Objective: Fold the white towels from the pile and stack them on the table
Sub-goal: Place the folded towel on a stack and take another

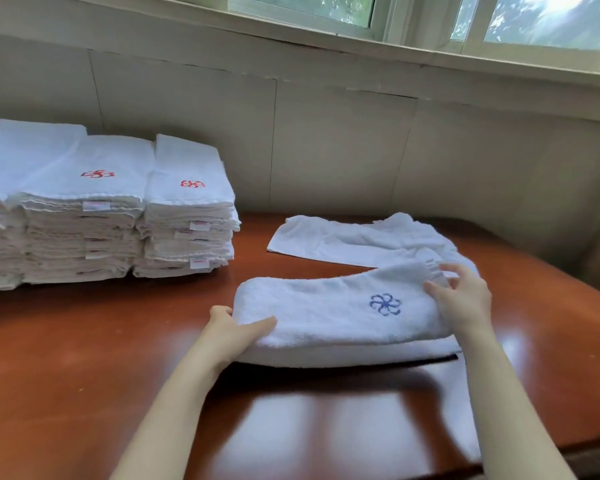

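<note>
A folded white towel (326, 317) with a blue flower emblem lies across the middle of the brown table (84, 358), its left end lifted a little. My left hand (236, 332) grips that left end, thumb on top and fingers beneath. My right hand (461, 299) rests on the right end with its fingers spread and slightly bent, touching the cloth near the emblem. Behind it lies another white towel (354, 242), loosely laid and not neatly folded. Stacks of folded white towels (111, 216) with red emblems stand at the back left.
A panelled wall (326, 133) runs behind the table, with a window sill (361, 46) above it. The table's near edge (499, 462) shows at the lower right. Bare tabletop lies in front of the stacks and near me.
</note>
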